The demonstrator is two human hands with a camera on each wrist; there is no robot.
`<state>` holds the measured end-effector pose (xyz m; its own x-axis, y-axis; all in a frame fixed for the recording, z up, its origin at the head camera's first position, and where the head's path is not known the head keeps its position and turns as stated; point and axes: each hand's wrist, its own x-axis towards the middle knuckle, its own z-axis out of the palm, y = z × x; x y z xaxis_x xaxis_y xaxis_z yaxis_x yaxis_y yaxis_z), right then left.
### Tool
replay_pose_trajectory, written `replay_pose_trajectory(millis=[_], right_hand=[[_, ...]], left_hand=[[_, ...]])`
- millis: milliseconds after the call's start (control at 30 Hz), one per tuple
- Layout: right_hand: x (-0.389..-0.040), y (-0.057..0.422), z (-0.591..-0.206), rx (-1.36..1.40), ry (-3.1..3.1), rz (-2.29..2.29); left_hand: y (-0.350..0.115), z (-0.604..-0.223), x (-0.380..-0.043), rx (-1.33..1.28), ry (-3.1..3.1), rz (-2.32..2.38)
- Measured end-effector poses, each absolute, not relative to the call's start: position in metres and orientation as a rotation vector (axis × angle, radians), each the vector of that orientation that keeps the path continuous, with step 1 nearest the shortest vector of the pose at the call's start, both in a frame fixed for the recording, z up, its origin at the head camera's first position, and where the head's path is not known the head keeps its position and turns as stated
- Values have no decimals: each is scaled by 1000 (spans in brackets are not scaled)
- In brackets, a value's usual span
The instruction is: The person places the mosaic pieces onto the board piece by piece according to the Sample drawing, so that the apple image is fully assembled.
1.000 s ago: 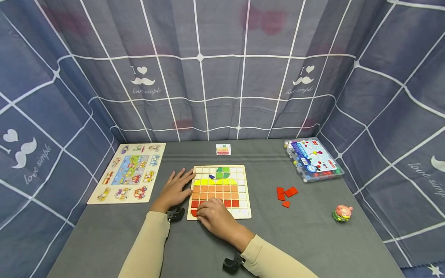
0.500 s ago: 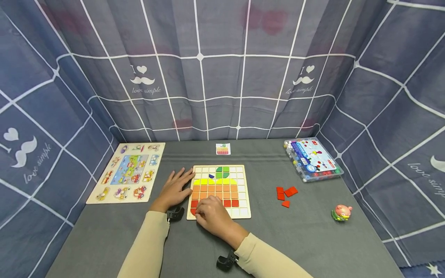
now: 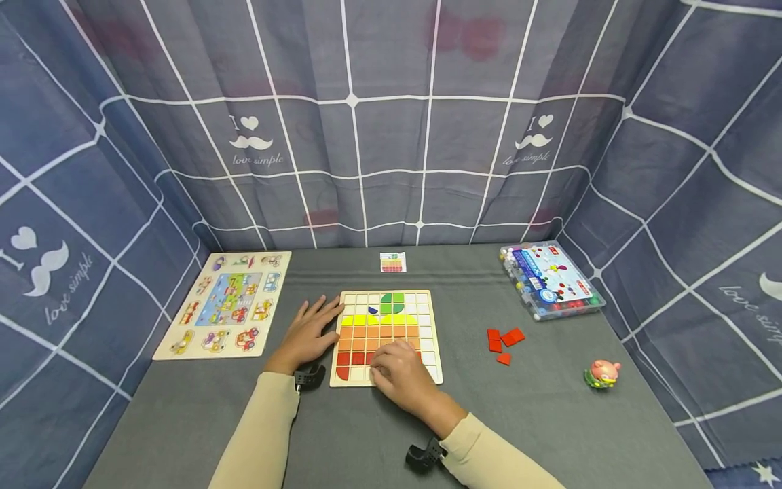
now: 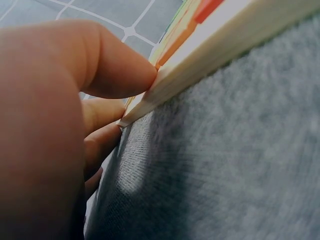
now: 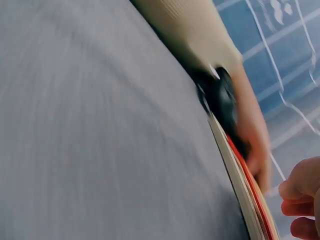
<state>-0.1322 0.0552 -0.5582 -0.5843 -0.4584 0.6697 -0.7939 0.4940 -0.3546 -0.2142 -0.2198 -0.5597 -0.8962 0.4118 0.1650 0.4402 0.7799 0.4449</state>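
Note:
A wooden grid puzzle board [image 3: 435, 339] lies flat in the middle of the table, bearing rows of green, yellow, orange and red tiles. My left hand [image 3: 307, 337] rests at its left edge, fingers spread; in the left wrist view the thumb [image 4: 125, 70] touches the board's side. Over the lower rows hovers my right hand [image 3: 403, 373], hiding some of the cells. Its fingers [image 5: 300, 182] are loosely bent above the board in the right wrist view, with no tile seen between them. A red rounded tile [image 3: 343, 373] sits in the bottom left corner cell.
Several loose red tiles [image 3: 512, 337] lie right of the board. A small pattern card [image 3: 393, 263] is behind it. A vehicle puzzle [image 3: 275, 292] lies at the left, a clear case of beads [image 3: 552, 280] at the back right, and a pig figurine [image 3: 602, 375] at the right.
My right hand has moved right from the bottom left corner of the board, uncovering the red rounded tile and red squares there. The left hand has stayed in place.

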Motion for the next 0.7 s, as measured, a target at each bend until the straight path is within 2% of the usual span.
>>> replay_pose_trajectory(millis=[233, 433, 700], right_hand=[[-148, 143, -562, 837, -2266, 875], [-154, 215, -560, 520, -2461, 739], [-150, 245, -558, 191, -2615, 610]], left_hand=[[-219, -560, -212, -694, -2914, -773], [-220, -560, -213, -688, -2920, -774], [-220, -562, -214, -676, -2938, -767]])
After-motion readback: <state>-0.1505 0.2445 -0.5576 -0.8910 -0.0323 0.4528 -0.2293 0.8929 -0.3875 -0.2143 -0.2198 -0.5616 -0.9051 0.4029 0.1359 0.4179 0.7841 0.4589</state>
